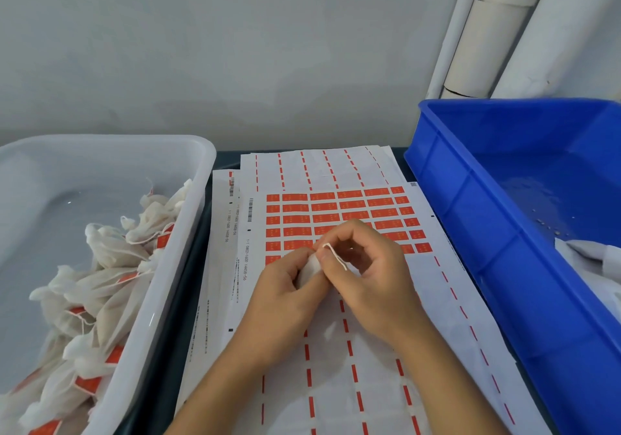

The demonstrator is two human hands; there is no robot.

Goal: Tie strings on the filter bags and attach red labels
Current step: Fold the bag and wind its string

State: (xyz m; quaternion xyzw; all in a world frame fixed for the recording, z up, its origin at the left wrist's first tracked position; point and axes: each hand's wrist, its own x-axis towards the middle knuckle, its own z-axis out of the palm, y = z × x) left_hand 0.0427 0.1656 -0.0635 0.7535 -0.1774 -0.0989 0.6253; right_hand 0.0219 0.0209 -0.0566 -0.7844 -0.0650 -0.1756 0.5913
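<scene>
Filter bag (pixel 311 268), small and white, sits pinched in a worker's left hand (pixel 289 287) over the middle of the table, held just above a sheet of red labels (pixel 339 214). The right hand (pixel 369 266) curls its fingers round a loop of white string (pixel 336 256) at the bag's neck, apparently mid-knot; working right above the sheet keeps the next label within easy reach. One white tub (pixel 188 233) at the left holds a heap of finished bags (pixel 100 287), too tangled to count, several showing red tags. One blue crate (pixel 470 206) at the right, likely the supply side, shows only a bit of white cloth or bags at its edge. Labels remaining fill six rows at most, the lower ones partly hidden by the hands. Several used sheets lie stacked beneath.
</scene>
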